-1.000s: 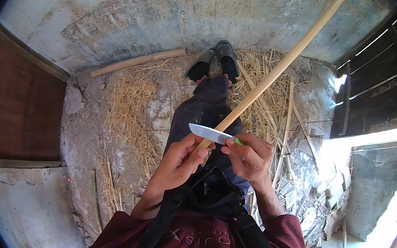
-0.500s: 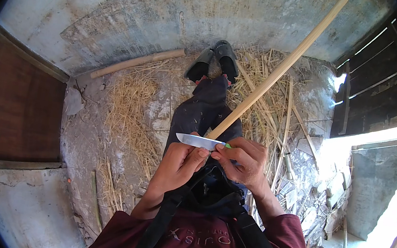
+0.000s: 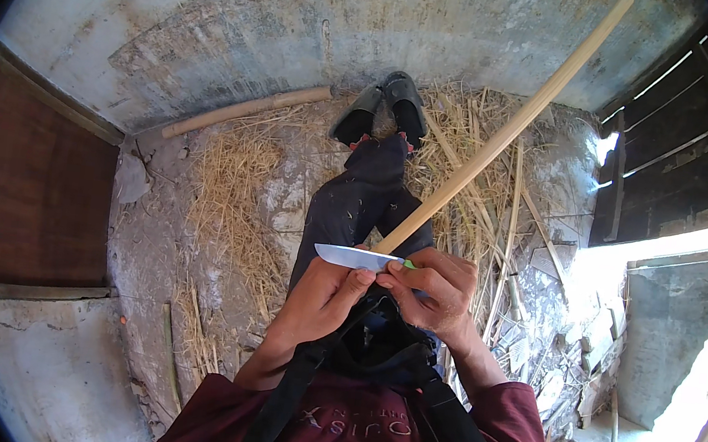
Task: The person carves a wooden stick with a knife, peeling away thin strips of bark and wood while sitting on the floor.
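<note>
My right hand [image 3: 436, 293] is closed round the green handle of a knife [image 3: 348, 257], its blade pointing left. A long, pale wooden pole [image 3: 503, 139] slants from between my hands up toward the far right. Its near end passes under the blade, which lies across it. My left hand [image 3: 319, 300] is closed at that near end, thumb just below the blade and fingertips showing beyond it. The blade and my fingers partly hide the grip on the pole.
My outstretched legs [image 3: 357, 195] lie ahead. Straw [image 3: 242, 169] and thin sticks [image 3: 510, 230] litter the floor on both sides. A round wooden pole [image 3: 249, 111] rests along the far concrete wall [image 3: 237, 24]. Broken rubble [image 3: 593, 344] lies at right.
The pole's far end has swung slightly right. The knife has shifted a little toward me, its blade tilting slightly. Both hands have otherwise stayed about in place.
</note>
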Motion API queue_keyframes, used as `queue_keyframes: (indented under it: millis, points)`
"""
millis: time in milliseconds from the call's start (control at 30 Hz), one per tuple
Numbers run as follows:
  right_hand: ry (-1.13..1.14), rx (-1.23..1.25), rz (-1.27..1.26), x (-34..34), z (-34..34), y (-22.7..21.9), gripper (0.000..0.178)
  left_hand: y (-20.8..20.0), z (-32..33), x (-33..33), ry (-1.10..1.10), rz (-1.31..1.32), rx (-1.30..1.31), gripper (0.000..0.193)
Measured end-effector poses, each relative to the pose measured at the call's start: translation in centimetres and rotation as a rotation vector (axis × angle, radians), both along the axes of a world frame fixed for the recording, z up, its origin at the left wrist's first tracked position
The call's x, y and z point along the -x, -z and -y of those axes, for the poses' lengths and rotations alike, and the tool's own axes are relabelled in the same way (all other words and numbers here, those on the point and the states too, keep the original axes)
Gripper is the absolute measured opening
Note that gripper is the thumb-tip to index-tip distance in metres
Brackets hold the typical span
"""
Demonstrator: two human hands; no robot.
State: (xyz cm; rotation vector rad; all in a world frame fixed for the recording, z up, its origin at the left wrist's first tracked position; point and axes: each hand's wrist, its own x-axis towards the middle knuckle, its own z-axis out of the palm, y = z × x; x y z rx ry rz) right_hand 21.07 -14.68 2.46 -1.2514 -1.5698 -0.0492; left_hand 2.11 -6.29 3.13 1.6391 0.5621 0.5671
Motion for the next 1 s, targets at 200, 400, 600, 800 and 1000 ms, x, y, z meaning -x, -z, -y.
queue_keyframes:
  millis: [200, 400, 600, 800, 1000]
  points:
    - [0.058, -0.014, 0.007, 0.2, 0.1, 0.1, 0.027, 0.1, 0.4, 0.4, -0.038, -0.110, -0.058, 0.046]
    - [0.129, -0.021, -0.014, -0.7, 0.2, 0.0, 0.026, -1.1, 0.5, 0.3, -0.023, -0.156, -0.023, 0.041]
    - [0.200, -0.030, -0.139, -2.7, -0.3, -0.5, 0.025, 0.8, 0.8, 1.2, -0.003, -0.138, 0.079, 0.037]
    - [0.144, -0.004, -0.061, -1.8, 0.0, 0.3, 0.024, 0.6, 0.7, 1.3, 0.041, -0.040, 0.271, 0.034]
    - [0.054, 0.006, 0.003, 0.2, 0.0, 0.8, 0.025, 0.7, 0.9, 1.1, 0.032, -0.016, 0.285, 0.032]
